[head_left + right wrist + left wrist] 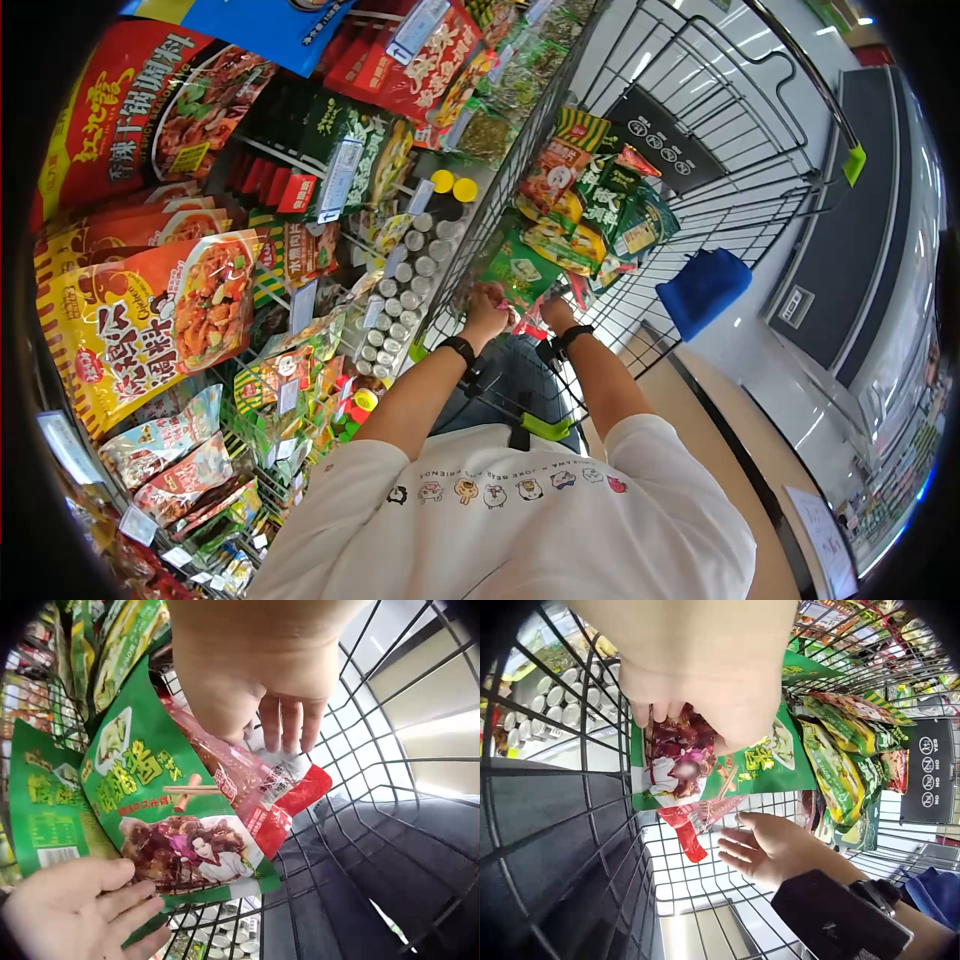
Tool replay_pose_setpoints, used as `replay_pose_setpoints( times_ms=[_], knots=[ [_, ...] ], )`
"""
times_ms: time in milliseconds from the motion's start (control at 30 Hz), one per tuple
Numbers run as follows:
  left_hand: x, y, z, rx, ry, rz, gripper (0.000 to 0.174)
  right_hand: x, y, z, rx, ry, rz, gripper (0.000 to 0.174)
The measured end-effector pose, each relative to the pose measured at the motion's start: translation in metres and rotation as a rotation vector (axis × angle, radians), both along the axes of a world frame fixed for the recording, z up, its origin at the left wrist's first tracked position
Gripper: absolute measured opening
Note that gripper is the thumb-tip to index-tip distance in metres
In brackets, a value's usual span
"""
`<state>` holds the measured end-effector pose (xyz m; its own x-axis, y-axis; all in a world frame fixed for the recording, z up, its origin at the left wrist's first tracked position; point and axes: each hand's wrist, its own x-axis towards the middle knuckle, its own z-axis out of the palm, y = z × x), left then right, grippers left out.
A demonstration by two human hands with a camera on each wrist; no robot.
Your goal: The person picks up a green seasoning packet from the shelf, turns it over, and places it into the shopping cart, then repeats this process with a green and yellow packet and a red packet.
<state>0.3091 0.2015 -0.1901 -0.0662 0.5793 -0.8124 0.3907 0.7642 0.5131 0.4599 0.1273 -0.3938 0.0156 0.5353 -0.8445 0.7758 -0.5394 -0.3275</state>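
Observation:
A green sauce packet (142, 765) with a food picture stands tilted in a wire shopping cart (730, 190). My left hand (705, 690) is over its pictured end, fingers and thumb spread near the surface; in the right wrist view that same left hand (82, 911) shows straight fingers at the packet's edge. Beside the packet lies a red and pink see-through packet (232, 769). My right hand (259, 690) hangs above this one with loosely straight fingers. From the left wrist view, my right hand (769, 847) has its fingers spread and nothing between them.
Several seasoning packets (836, 776) stand farther along the cart, near a dark sign (928, 769). A blue cloth (705, 290) hangs over the cart's right side. On the left, shelves hold large bagged foods (150, 325) and rows of small jars (400, 295).

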Motion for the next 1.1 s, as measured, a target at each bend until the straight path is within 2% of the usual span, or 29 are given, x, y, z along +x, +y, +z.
replay_pose_setpoints(
  times_ms=[33,100,200,233,267,333,367,433,467,500,533,567,600,633,667,767,800,833,867,933,1033,1100],
  knots=[
    [-0.003,-0.007,-0.01,0.02,0.013,-0.07,0.026,0.0,0.001,0.006,0.017,-0.032,-0.029,0.029],
    [-0.02,-0.055,-0.102,0.17,0.302,-0.339,0.028,0.002,0.003,0.022,0.059,-0.101,-0.093,0.028],
    [-0.02,-0.044,-0.095,0.052,0.114,-0.457,0.033,0.007,0.003,0.02,0.114,-0.068,0.205,0.026],
    [-0.019,-0.042,-0.092,-0.012,0.037,-0.505,0.032,0.007,0.015,0.038,0.049,-0.067,0.226,0.026],
    [-0.016,-0.042,-0.085,-0.002,0.041,-0.518,0.03,0.008,0.021,0.06,0.068,-0.071,0.129,0.026],
    [-0.009,-0.038,-0.066,0.034,0.052,-0.546,0.036,0.016,0.013,0.048,0.155,-0.091,0.108,0.026],
    [-0.002,-0.033,-0.046,-0.016,0.087,-0.59,0.03,0.02,0.016,0.07,0.201,-0.065,0.194,0.024],
    [0.012,-0.051,-0.056,0.167,-0.133,-0.322,0.032,0.024,0.023,0.117,0.302,-0.011,0.383,0.022],
    [0.016,-0.06,-0.067,0.261,-0.236,-0.18,0.035,0.026,0.023,0.125,0.275,0.045,0.224,0.019],
    [0.021,-0.063,-0.075,0.124,-0.485,-0.113,0.04,0.028,0.02,0.129,0.257,0.101,0.063,0.017],
    [0.021,-0.063,-0.06,0.016,-0.634,-0.076,0.043,0.023,0.022,0.145,0.182,0.12,-0.151,0.015],
    [0.021,-0.062,-0.043,-0.105,-0.766,-0.038,0.047,0.04,0.021,0.121,0.39,0.437,-0.06,0.014],
    [0.018,-0.062,-0.007,-0.195,-0.799,-0.024,0.048,0.034,0.026,0.137,0.399,0.596,-0.132,0.014],
    [0.01,-0.068,-0.005,-0.205,-0.779,-0.039,0.048,0.028,0.032,0.156,0.397,0.759,-0.201,0.013],
    [0.004,-0.075,-0.005,-0.213,-0.759,-0.05,0.048,0.014,0.035,0.234,0.197,0.734,-0.431,0.013],
    [-0.001,-0.082,0.039,-0.236,-1.086,0.14,0.054,-0.003,0.02,0.328,0.41,0.76,-0.224,0.025],
    [-0.003,-0.083,0.081,-0.234,-1.157,0.239,0.057,-0.012,0.009,0.359,0.493,0.768,-0.198,0.029],
    [-0.015,-0.086,0.11,-0.21,-1.221,0.195,0.065,-0.022,-0.003,0.391,0.53,0.754,-0.191,0.03],
    [-0.022,-0.09,0.126,-0.133,-1.227,0.238,0.061,-0.03,-0.014,0.414,0.565,0.737,-0.193,0.031],
    [-0.048,-0.102,0.166,0.027,-1.44,0.224,0.05,-0.033,-0.034,0.432,0.698,0.847,-0.063,0.027],
    [-0.08,-0.122,0.205,0.439,-1.262,0.278,0.045,-0.05,-0.064,0.459,0.723,0.971,0.034,0.021],
    [-0.103,-0.128,0.212,0.61,-1.148,0.253,0.05,-0.065,-0.075,0.46,0.749,0.961,0.05,0.016]
  ],
)
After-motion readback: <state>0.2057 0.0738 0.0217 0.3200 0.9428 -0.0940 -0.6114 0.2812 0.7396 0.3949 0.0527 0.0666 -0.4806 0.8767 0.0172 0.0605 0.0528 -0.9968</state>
